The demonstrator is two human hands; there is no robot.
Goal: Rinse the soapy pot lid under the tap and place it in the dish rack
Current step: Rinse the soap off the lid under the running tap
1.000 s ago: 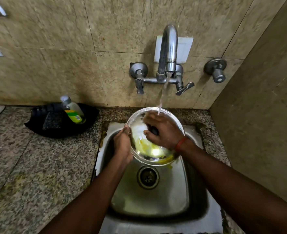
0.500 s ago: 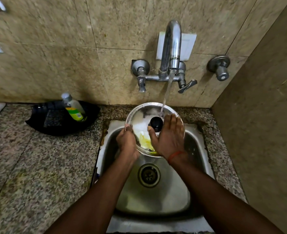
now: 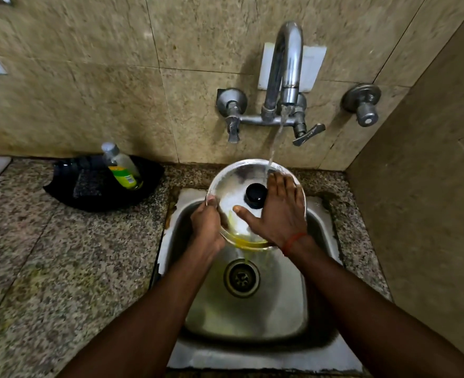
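**Lid under tap, both hands on it**

Sink boxed in: wall at 12, side wall at 3, open surface at 9. Lid tilted over sink's far edge, water hitting its rim at 12. Left hand grips rim at 9; right hand flat, fingers spread, beside knob. Tap overhead. Bottle in black tray at 10. Drain below.

home kitchen | steel sink | wall tap | granite counter
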